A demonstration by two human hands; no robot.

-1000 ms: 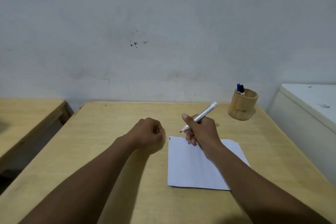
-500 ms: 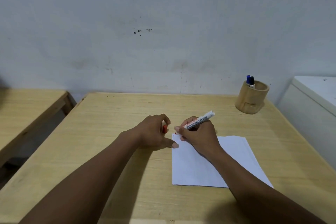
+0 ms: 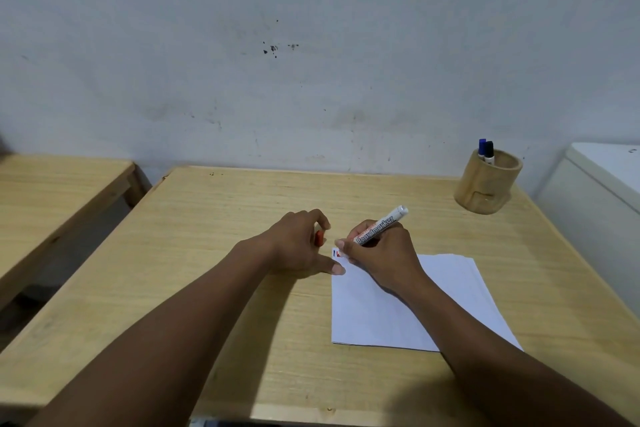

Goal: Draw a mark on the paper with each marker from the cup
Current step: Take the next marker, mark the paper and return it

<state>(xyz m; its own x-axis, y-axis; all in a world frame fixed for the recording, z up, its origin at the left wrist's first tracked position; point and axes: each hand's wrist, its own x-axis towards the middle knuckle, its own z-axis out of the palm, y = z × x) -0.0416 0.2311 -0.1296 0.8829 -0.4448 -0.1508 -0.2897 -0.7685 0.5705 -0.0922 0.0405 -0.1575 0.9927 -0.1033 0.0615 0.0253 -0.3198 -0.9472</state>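
1. Head view: the right hand (image 3: 381,253) grips the uncapped board marker (image 3: 377,230) in a writing hold, tip at the paper's (image 3: 398,308) far left corner.
2. The left hand (image 3: 298,246) is closed on the red cap (image 3: 319,238), one fingertip pinning the paper's left edge.
3. A second ago the tip hovered beyond the paper; now a small red mark (image 3: 338,254) sits beside a blue one, so this marker's turn looks nearly done.
4. Two markers (image 3: 485,150) stand in the cup (image 3: 486,184) at the table's (image 3: 225,218) far right corner.
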